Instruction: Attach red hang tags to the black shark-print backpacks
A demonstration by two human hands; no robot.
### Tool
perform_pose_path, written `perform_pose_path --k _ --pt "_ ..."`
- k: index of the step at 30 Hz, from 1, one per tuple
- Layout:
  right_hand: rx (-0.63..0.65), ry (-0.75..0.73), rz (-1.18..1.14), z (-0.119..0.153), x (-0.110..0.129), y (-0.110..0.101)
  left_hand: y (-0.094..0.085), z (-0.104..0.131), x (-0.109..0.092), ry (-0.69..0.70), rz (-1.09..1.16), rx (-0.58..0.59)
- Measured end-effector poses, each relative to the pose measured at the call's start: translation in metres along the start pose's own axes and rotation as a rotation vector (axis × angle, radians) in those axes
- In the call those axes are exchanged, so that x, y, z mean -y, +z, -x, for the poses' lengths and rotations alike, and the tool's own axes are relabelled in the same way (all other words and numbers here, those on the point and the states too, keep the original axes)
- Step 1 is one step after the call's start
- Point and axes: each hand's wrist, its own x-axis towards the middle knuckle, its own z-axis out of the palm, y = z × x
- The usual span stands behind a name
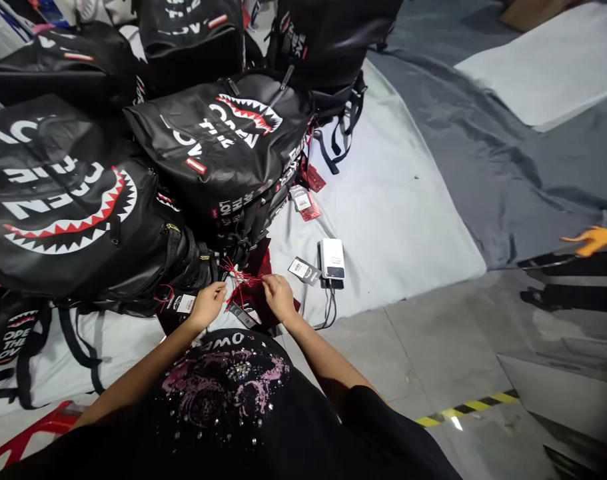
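Thin red strings (240, 277) lie in a tangle between my two hands, beside the front of a black backpack (58, 200) with a printed shark mouth. My right hand (279, 297) is closed, thumb and fingertips pinching some of the strings from the right. From the left, my left hand (209, 305) has its fingertips pressed together at the strings' edge; what it holds is too small to make out. Below the strings are dark tags (242, 315) and dark red cards, partly covered. Close to my left wrist lies a black tag with a white label (186, 303).
More black printed backpacks (223, 133) crowd the left and back of the white-covered table (383, 200). A white power bank (332, 259) with a cable sits right of my hands, next to a loose tag (304, 271). Grey cloth (463, 127) spreads at right; a person's dark-clothed legs (573, 283) stand beyond.
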Motion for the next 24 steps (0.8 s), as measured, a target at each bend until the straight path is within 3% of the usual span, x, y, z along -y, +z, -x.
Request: perform_pose_path --k 5,10,18,24 --pt "0.177 -0.038 0.152 -0.031 0.027 0.023 0.016 -0.043 -0.008 -0.137 0.128 -0.004" --pt "0.310 -0.029 0.384 -0.048 0.035 0.034 0.038 -0.071 -0.012 -0.196 0.223 -0.046" --pt "0.218 -0.359 0.494 -0.039 0.018 0.019 0.057 -0.075 -0.006 -0.233 0.239 -0.198" --pt "0.163 -0.591 0.662 -0.042 0.000 0.006 0.058 -0.066 -0.014 -0.284 0.143 -0.279"
